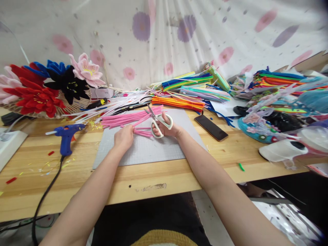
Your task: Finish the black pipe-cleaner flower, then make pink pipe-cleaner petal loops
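My left hand [124, 137] is closed around the ends of a few pink pipe cleaners [142, 132] above a grey cutting mat [164, 150]. In my right hand [169, 127] is a pair of scissors [164, 122] with white handles, fingers through the loops. The blades are parted and point up and to the left, close to the free part of the held pipe cleaners. Whether the blades touch them I cannot tell. Behind my left hand, a thick bundle of pink pipe cleaners [120, 119] lies across the back of the mat.
A blue glue gun [67, 136] stands at left, its cord running off the front edge. Fuzzy flowers [41, 95] fill the back left. Orange pipe cleaners [176, 101] and other bundles line the back. A phone [211, 127] and a white cup-like container [283, 150] are at right.
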A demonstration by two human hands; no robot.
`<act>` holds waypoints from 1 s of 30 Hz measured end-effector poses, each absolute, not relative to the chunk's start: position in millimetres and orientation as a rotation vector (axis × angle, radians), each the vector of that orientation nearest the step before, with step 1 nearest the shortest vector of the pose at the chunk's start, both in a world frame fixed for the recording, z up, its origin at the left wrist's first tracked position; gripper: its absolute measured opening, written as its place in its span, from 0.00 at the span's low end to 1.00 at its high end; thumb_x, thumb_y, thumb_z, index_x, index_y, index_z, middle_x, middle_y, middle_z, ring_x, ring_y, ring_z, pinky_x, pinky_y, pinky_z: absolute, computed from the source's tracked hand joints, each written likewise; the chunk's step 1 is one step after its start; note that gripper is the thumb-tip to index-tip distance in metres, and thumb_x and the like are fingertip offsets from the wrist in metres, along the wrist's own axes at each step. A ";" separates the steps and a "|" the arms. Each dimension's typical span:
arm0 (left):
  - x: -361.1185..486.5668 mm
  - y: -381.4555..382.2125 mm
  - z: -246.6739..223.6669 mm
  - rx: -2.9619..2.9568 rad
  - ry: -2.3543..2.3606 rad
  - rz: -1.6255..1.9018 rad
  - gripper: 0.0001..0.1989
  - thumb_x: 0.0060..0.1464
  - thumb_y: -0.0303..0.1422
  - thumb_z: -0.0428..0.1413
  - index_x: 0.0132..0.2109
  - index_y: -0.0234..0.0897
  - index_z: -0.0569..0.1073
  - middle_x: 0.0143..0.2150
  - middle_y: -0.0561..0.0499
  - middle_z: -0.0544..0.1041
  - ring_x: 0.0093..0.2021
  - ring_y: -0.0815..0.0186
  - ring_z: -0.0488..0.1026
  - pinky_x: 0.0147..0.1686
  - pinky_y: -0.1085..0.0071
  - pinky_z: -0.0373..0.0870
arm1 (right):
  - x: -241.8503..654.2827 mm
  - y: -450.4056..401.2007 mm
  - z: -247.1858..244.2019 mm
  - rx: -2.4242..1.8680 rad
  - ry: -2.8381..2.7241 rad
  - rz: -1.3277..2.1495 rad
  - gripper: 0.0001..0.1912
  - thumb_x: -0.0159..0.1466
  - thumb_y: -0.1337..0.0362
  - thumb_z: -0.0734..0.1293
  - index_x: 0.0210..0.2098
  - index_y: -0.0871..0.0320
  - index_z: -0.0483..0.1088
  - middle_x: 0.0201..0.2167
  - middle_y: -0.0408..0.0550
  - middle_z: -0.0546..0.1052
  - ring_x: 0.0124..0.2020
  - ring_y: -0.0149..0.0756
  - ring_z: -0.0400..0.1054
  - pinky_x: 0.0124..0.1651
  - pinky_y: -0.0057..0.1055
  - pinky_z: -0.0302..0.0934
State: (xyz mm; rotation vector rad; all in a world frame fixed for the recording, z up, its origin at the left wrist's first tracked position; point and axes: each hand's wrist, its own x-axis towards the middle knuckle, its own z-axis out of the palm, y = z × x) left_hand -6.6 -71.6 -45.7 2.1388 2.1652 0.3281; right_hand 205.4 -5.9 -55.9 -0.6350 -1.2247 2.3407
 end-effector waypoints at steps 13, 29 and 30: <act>-40.2 -68.5 -44.9 2.389 2.106 0.358 0.18 0.61 0.37 0.39 0.44 0.39 0.72 0.43 0.45 0.72 0.46 0.59 0.69 0.40 0.66 0.63 | 257.0 4.9 -49.1 -0.815 -1.274 1.545 0.35 0.55 0.31 0.46 0.29 0.56 0.61 0.25 0.47 0.66 0.28 0.34 0.62 0.30 0.31 0.59; -43.7 -39.1 -34.0 2.276 2.328 0.539 0.14 0.55 0.37 0.46 0.44 0.35 0.71 0.45 0.42 0.72 0.48 0.55 0.67 0.47 0.62 0.62 | 280.3 25.2 -72.2 -1.510 -1.521 0.436 0.23 0.54 0.46 0.65 0.38 0.58 0.68 0.30 0.45 0.71 0.34 0.35 0.65 0.37 0.31 0.58; -42.2 -33.1 -31.9 2.301 2.327 0.498 0.13 0.55 0.37 0.47 0.42 0.35 0.71 0.44 0.42 0.73 0.48 0.54 0.68 0.47 0.62 0.62 | 283.5 25.7 -72.7 -1.529 -1.561 0.388 0.23 0.53 0.47 0.65 0.39 0.58 0.69 0.31 0.46 0.72 0.35 0.36 0.66 0.38 0.32 0.59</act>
